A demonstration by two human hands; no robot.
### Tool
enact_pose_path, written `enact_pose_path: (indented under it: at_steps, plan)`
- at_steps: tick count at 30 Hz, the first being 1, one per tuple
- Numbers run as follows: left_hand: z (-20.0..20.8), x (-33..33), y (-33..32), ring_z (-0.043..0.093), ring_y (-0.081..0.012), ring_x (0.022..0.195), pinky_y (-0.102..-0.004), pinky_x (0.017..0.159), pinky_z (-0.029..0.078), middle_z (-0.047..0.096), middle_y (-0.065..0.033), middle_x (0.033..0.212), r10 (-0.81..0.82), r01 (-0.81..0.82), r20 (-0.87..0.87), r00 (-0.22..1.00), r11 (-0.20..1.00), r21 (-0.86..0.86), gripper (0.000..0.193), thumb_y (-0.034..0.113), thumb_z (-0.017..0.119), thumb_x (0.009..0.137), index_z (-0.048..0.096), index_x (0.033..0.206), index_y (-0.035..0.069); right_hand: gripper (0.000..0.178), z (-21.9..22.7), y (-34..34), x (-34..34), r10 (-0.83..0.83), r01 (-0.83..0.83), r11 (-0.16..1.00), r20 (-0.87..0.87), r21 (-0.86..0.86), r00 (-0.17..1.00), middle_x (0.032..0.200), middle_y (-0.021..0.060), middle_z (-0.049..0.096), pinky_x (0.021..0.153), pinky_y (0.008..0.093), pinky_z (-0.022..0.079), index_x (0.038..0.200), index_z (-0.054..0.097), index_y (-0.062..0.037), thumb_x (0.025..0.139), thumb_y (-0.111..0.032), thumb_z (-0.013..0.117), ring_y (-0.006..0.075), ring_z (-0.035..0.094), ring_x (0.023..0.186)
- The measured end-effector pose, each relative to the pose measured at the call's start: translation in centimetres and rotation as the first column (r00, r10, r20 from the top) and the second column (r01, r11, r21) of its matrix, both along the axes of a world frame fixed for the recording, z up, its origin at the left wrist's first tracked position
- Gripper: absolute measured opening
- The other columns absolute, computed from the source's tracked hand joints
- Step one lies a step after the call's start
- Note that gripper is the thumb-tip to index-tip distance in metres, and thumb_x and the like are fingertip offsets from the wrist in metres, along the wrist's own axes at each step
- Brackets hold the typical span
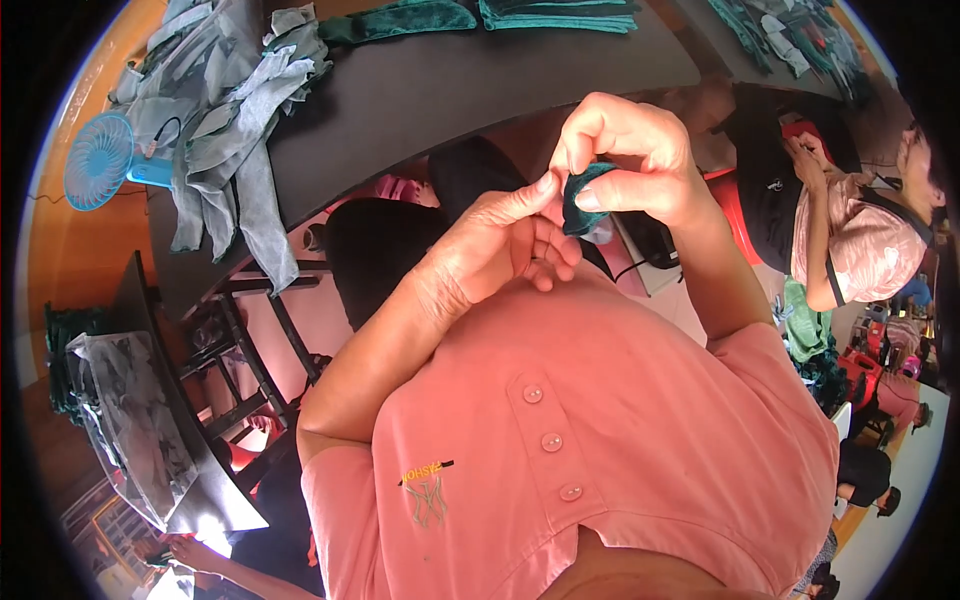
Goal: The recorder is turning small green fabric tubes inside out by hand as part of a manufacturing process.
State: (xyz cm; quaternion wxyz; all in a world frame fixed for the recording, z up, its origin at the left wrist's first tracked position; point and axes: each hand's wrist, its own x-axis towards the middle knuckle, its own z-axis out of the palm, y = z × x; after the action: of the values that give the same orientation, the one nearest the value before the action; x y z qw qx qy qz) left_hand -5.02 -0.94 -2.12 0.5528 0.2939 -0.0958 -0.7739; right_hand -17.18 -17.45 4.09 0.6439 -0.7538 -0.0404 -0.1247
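A small folded piece of dark green velvet fabric (576,215) is held up in front of my chest, above my lap. My right hand (645,160) pinches it from the right, thumb on the near face and bent fingers behind and above. From the left, my left hand (500,225) meets it with thumb and forefinger closed at its left edge. The other left fingers curl loosely below. Part of the fabric is hidden behind my right thumb and fingers.
Beyond my hands is a dark table (400,100). Grey-green fabric strips (245,130) hang over its left edge, near a blue fan (100,160). Folded green velvet (558,14) lies at the far side. A co-worker (860,235) sits at right; a plastic-covered bundle (130,410) stands at left.
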Motion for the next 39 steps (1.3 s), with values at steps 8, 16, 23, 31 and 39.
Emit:
enact_pose_path:
  at_steps: [8, 16, 23, 31, 39]
  plan:
    - [-0.1, -0.7, -0.7, 0.067, -0.0223, 0.076, -0.0301, 0.059, 0.048, 0.067, -0.0096, 0.083, 0.311, -0.311, 0.013, 0.95, 0.948, 0.073, 0.019, 0.02, 0.07, 0.087, 0.058, 0.098, 0.008, 0.02, 1.5, 1.2, -0.9, 0.003, 0.02, 0.955, 0.076, -0.297, 0.997, 0.077, 0.0049, 0.059, 0.067, 0.0275, 0.049, 0.086, 0.056, -0.0013, 0.07, 0.005, 0.066, 0.0154, 0.061, 0.069]
    - [0.1, 0.0, -0.2, 0.063, -0.0163, 0.071, -0.0257, 0.051, 0.038, 0.065, -0.0067, 0.085, 0.464, -0.461, -0.022, 0.886, 0.884, 0.076, 0.034, -0.001, 0.068, 0.077, 0.054, 0.107, 0.007, 0.019, -1.9, 2.9, -2.0, -0.04, 0.095, 0.916, 0.147, -0.389, 0.988, 0.072, 0.0056, 0.057, 0.056, 0.0297, 0.045, 0.081, 0.056, -0.0035, 0.066, 0.008, 0.062, 0.0199, 0.057, 0.061]
    - [-1.0, -0.3, -0.7, 0.056, -0.0183, 0.066, -0.0278, 0.053, 0.041, 0.064, -0.0111, 0.091, 0.47, -0.49, 0.16, 0.868, 0.863, 0.122, 0.049, -0.01, 0.064, 0.071, 0.05, 0.118, -0.001, 0.023, -3.9, 4.0, -2.3, -0.041, 0.173, 0.798, 0.234, -0.577, 0.971, 0.065, 0.0054, 0.056, 0.052, 0.0364, 0.043, 0.076, 0.057, -0.0075, 0.059, 0.007, 0.059, 0.0265, 0.056, 0.059]
    - [-0.6, -0.7, -0.6, 0.059, -0.0198, 0.07, -0.0305, 0.053, 0.047, 0.062, -0.0103, 0.093, 0.475, -0.511, 0.261, 0.841, 0.854, 0.094, 0.046, -0.013, 0.062, 0.07, 0.053, 0.114, -0.002, 0.022, -4.9, 4.5, -2.3, -0.021, 0.227, 0.702, 0.299, -0.675, 0.954, 0.067, 0.0055, 0.057, 0.053, 0.0364, 0.043, 0.078, 0.059, -0.009, 0.061, 0.002, 0.067, 0.0258, 0.058, 0.061]
    - [-1.0, 0.2, 0.0, 0.06, -0.0188, 0.074, -0.0303, 0.055, 0.05, 0.06, -0.0073, 0.089, 0.518, -0.538, 0.295, 0.803, 0.843, -0.016, 0.04, -0.012, 0.059, 0.068, 0.059, 0.106, -0.001, 0.016, -3.9, 3.0, -1.6, -0.3, 0.353, 0.737, 0.189, -0.576, 0.935, 0.077, 0.009, 0.061, 0.057, 0.0336, 0.047, 0.095, 0.06, -0.0003, 0.08, 0.005, 0.062, 0.0249, 0.059, 0.061]
